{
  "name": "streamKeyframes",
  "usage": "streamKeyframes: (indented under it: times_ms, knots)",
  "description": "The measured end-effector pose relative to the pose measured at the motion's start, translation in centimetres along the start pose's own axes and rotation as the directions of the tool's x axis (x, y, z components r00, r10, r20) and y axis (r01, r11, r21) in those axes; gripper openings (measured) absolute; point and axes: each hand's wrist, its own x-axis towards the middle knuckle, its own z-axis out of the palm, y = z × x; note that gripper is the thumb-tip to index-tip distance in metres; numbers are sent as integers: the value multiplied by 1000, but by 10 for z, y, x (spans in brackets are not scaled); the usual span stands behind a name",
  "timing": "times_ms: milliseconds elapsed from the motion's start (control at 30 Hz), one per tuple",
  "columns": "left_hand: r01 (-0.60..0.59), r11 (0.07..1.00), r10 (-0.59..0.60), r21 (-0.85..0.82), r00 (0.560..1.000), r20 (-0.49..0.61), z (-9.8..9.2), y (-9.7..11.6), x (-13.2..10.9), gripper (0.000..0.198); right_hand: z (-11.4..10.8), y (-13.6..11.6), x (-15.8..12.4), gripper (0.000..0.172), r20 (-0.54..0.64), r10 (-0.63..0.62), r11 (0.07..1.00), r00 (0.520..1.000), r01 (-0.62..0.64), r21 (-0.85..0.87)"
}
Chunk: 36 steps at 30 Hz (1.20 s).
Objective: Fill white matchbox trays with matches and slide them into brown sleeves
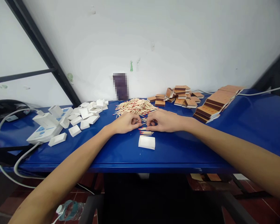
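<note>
Both hands meet over the middle of the blue table, just in front of a large heap of red-tipped matches (136, 106). My left hand (127, 122) has its thumb and fingers pinched together around matches, of which only small bits show. Curled beside it, my right hand (162, 120) has its fingertips down at the near matches; what lies inside its grip is hidden. A small row of matches (146, 133) lies side by side under the fingertips. Closer to the table's front edge sits a white matchbox tray (147, 142), apart from both hands.
White matchbox trays (85, 116) are piled at the left, beside a white box (45, 132) and a cable (21, 158). Brown matchbox sleeves (179, 95) lie heaped behind right, with a stacked row of more sleeves (218, 102) farther right. A wall (165, 46) stands behind the table (116, 152).
</note>
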Motion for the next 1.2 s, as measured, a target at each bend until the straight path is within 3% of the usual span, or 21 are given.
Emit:
streamKeyframes:
  times_ms: [200,400,667,833,1200]
  knots:
    - [18,993,-27,116,996,81,-14,-1,-4,20,-5,0,-3,24,24,-27,997,999,25,67]
    - [43,988,-62,151,990,128,-22,0,-6,20,-8,5,-5,19,-1,-36,999,999,36,-1]
    - [28,992,-35,119,998,54,-12,-2,-3,22,-8,9,-5,35,11,-15,1000,1000,15,-17]
    - [18,996,-23,86,998,65,-11,4,-4,24,-12,2,-6,25,26,1,1000,1000,-1,13]
    - [-39,998,28,49,979,204,-16,10,-8,44,-13,3,-7,7,145,2,997,989,-13,71]
